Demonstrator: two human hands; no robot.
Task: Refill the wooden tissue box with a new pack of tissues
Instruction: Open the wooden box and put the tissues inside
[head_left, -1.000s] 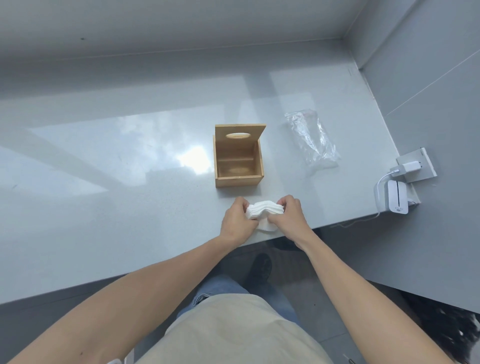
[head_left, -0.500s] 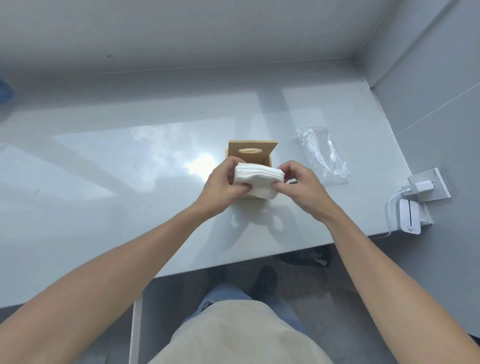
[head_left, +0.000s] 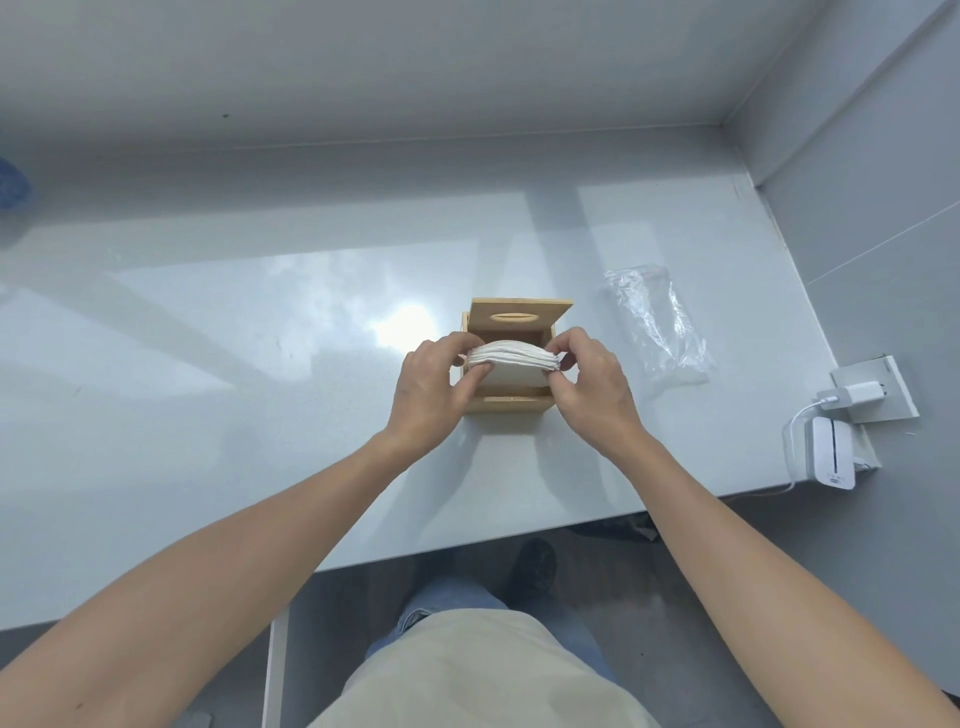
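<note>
Over the open wooden tissue box (head_left: 506, 402) on the grey counter (head_left: 208, 415): my left hand (head_left: 428, 392) and right hand (head_left: 589, 387) each pinch one end of the tissue stack (head_left: 511, 358), held level just above the opening. Lid (head_left: 519, 314) stands tipped back. Step in hand, I judge: insertion. Next calls for lowering it squarely between the walls, easing corners in. Empty plastic bag (head_left: 657, 322) lies well to the right.
</note>
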